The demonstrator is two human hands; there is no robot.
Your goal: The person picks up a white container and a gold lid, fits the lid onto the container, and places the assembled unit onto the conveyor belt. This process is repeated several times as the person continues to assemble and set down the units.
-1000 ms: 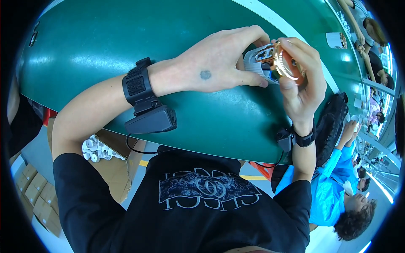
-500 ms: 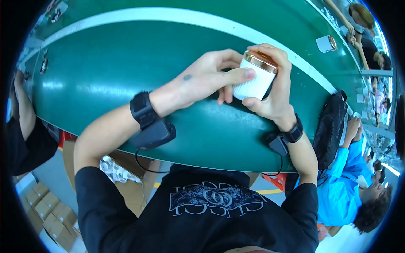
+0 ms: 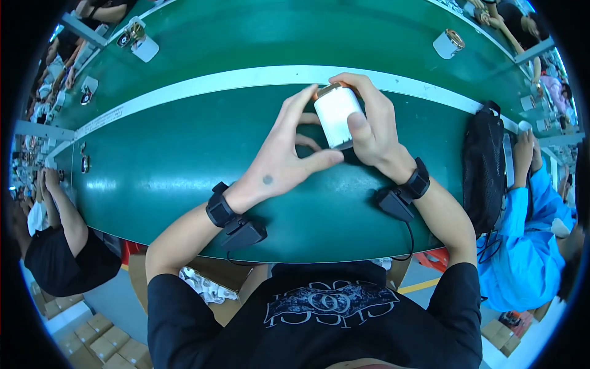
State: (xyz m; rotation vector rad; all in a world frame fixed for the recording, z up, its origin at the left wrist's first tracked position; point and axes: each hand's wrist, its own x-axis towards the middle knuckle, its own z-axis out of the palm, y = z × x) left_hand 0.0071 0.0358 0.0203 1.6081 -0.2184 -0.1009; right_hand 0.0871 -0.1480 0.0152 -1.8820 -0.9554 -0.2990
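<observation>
canister (image 3: 335,115) sits slightly tilted between the two hands (image 3: 382,136)

The jar (image 3: 335,112) was white, with a shiny copper-gold lid (image 3: 327,91) and a grey lower edge. The bench (image 3: 184,160) was deep green, crossed by a white strip (image 3: 246,77); a 2nd jar (image 3: 444,47) was white with a gold top. The shirt (image 3: 369,341) was black, its chest print (image 3: 332,301) a mottled blue-grey band with pale outlines. The 2 wristbands (image 3: 420,178) and the bag (image 3: 482,166) were black, the co-worker's jacket (image 3: 522,261) bright blue. The carton (image 3: 140,283) was brown, the pieces (image 3: 209,288) in it white, the floor line (image 3: 421,285) yellow.
</observation>
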